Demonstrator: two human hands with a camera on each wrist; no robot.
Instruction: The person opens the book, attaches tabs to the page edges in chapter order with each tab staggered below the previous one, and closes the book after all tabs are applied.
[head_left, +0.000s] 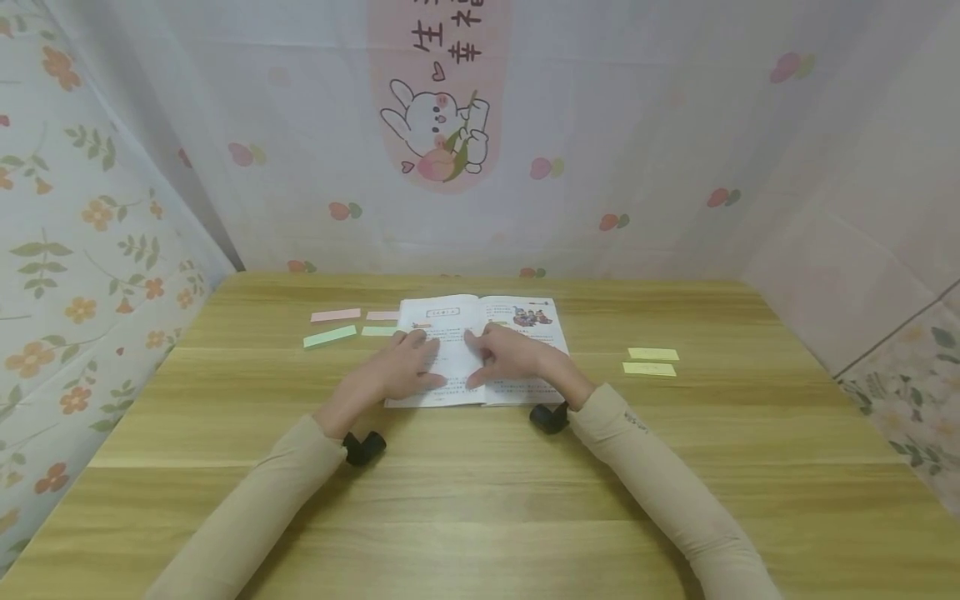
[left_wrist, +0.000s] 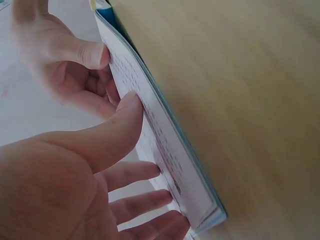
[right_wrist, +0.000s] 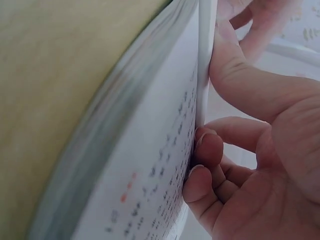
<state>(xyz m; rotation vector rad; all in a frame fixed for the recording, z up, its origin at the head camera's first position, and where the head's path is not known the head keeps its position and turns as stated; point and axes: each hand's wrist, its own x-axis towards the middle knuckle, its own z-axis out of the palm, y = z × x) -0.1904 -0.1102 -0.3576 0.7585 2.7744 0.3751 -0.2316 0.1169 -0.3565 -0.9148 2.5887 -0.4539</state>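
An open book [head_left: 455,367] lies on the wooden table, with print on both pages and a small coloured picture at the upper right. My left hand [head_left: 408,364] rests on the left page, its fingers spread and the thumb touching the paper, as the left wrist view shows. On the right page lies my right hand [head_left: 512,354]. In the right wrist view its thumb [right_wrist: 232,75] presses near the middle fold and its bent fingertips [right_wrist: 200,185] touch the printed page [right_wrist: 145,175]. Neither hand is seen gripping a sheet.
Pink paper strips [head_left: 336,315] and green paper strips [head_left: 330,337] lie left of the book, one partly under its edge or beside it. To the right are two yellow strips [head_left: 652,354]. A printed curtain [head_left: 637,125] hangs behind the table [head_left: 465,500].
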